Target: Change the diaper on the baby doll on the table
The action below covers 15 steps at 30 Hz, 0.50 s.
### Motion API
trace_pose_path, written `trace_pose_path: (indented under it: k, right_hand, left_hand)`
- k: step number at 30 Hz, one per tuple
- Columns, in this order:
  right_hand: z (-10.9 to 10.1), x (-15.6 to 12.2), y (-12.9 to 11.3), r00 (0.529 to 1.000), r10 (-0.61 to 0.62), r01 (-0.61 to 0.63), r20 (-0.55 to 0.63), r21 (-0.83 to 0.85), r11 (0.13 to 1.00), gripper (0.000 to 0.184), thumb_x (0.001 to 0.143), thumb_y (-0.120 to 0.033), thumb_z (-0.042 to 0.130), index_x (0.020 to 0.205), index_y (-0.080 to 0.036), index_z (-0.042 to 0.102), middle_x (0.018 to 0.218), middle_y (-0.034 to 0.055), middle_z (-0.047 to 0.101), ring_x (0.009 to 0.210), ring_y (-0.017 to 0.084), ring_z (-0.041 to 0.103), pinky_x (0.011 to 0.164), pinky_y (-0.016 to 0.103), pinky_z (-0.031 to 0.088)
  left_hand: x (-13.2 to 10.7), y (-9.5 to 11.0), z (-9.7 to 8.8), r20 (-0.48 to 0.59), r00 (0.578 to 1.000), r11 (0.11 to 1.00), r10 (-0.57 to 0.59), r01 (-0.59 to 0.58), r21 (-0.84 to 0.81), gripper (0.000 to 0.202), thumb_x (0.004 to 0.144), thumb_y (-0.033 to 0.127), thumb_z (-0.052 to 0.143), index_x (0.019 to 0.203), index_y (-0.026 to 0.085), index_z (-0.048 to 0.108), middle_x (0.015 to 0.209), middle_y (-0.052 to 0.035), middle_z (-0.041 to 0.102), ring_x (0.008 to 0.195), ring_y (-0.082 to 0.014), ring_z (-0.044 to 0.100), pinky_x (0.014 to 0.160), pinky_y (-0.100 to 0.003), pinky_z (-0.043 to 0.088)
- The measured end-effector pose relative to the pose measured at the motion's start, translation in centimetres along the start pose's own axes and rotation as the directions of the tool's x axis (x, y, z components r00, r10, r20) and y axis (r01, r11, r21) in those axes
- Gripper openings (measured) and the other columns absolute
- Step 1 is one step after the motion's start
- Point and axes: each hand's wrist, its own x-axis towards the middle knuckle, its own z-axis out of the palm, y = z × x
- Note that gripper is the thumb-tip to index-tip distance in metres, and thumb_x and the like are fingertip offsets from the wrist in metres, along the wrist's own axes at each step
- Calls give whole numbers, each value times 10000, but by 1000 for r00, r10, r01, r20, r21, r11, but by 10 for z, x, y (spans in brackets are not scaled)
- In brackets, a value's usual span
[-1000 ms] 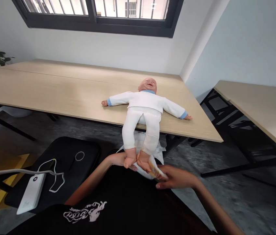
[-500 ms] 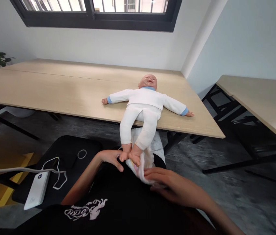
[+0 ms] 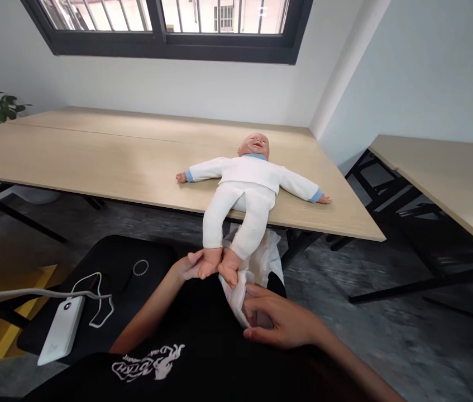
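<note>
A baby doll (image 3: 244,173) in a white suit with blue collar and cuffs lies on its back, arms spread, legs hanging over the table edge toward me. At its bare foot on the left is my left hand (image 3: 186,268), thumb raised at the ankle and the other fingers partly hidden behind the foot. My right hand (image 3: 280,318) grips the edge of a white diaper (image 3: 236,301) with faint coloured print, bunched below the doll's feet over my lap. More white material (image 3: 273,251) hangs behind the legs, partly covered by them.
The doll rests on a wooden table (image 3: 114,151) beneath a barred window. On my left, a black chair seat (image 3: 114,262) carries a white power bank (image 3: 61,329), a cable and a bracelet (image 3: 141,268). Another table (image 3: 449,173) stands to the right.
My left hand has gone from spread beside the doll's foot to touching its ankle. The right hand's fingers have curled in on the diaper edge. The doll's legs have shifted slightly.
</note>
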Motion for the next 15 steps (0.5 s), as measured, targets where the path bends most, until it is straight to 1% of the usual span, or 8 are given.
trace_pose_path:
  k: [2, 3, 5, 7, 9, 11, 13, 15]
  right_hand:
    - [5, 8, 4, 998, -66, 67, -5, 27, 997, 508, 962, -640, 624, 756, -182, 545, 977, 53, 568, 906, 190, 549, 817, 326, 474]
    - [6, 11, 5, 995, -96, 96, -4, 46, 994, 528, 968, -652, 612, 741, -181, 535, 949, 47, 571, 867, 175, 544, 781, 310, 466]
    - [8, 20, 7, 990, -144, 144, 2, 68, 987, 553, 981, -665, 586, 720, -183, 514, 891, 33, 571, 798, 151, 527, 734, 293, 448]
    - [10, 29, 8, 982, -187, 186, 29, 54, 981, 553, 1003, -646, 561, 701, -189, 484, 824, 14, 548, 753, 140, 506, 732, 294, 440]
    - [11, 38, 8, 970, -232, 231, 76, 16, 973, 526, 1027, -589, 538, 689, -196, 453, 782, 3, 518, 752, 144, 494, 758, 304, 435]
    - [12, 47, 7, 960, -251, 257, 127, -32, 966, 488, 1035, -536, 529, 690, -204, 437, 760, 3, 499, 786, 161, 492, 789, 317, 430]
    - [10, 52, 4, 957, -238, 250, 164, -51, 967, 456, 1024, -526, 549, 713, -207, 456, 764, 8, 509, 820, 177, 502, 804, 324, 435]
    - [4, 50, -4, 956, -216, 218, 197, 10, 976, 411, 1009, -533, 589, 777, -201, 517, 815, 18, 562, 859, 181, 549, 830, 322, 464]
  left_hand:
    - [13, -1, 12, -42, 998, 989, 45, -51, -138, 962, 789, 898, 635, 1343, 114, 698, 1319, -167, 720, 1291, -324, 638, 1184, -407, 402]
    - [22, 1, 20, -73, 997, 979, 28, -42, -199, 1021, 796, 939, 564, 1380, 108, 672, 1350, -181, 703, 1323, -341, 620, 1189, -426, 398]
    - [39, 8, 35, -115, 993, 956, -38, 3, -294, 1163, 769, 1021, 426, 1443, 93, 618, 1359, -205, 692, 1345, -387, 602, 1180, -478, 407]
    - [52, 18, 48, -172, 984, 947, -53, -6, -320, 1164, 798, 1001, 391, 1491, 84, 570, 1363, -211, 688, 1358, -397, 589, 1167, -485, 420]
    - [61, 27, 58, -208, 977, 947, -38, -32, -319, 1101, 846, 934, 416, 1541, 86, 513, 1387, -213, 674, 1369, -393, 579, 1156, -491, 431]
    - [65, 36, 66, -204, 978, 943, -36, -34, -330, 1048, 877, 880, 434, 1575, 99, 467, 1413, -218, 655, 1365, -400, 578, 1142, -522, 441]
    - [67, 43, 73, -171, 984, 932, -52, -14, -363, 1015, 888, 861, 432, 1573, 112, 464, 1422, -226, 645, 1351, -418, 582, 1122, -564, 448]
    - [70, 49, 77, -128, 989, 916, -79, 21, -401, 1011, 881, 871, 422, 1547, 114, 487, 1416, -239, 642, 1342, -441, 580, 1108, -599, 441]
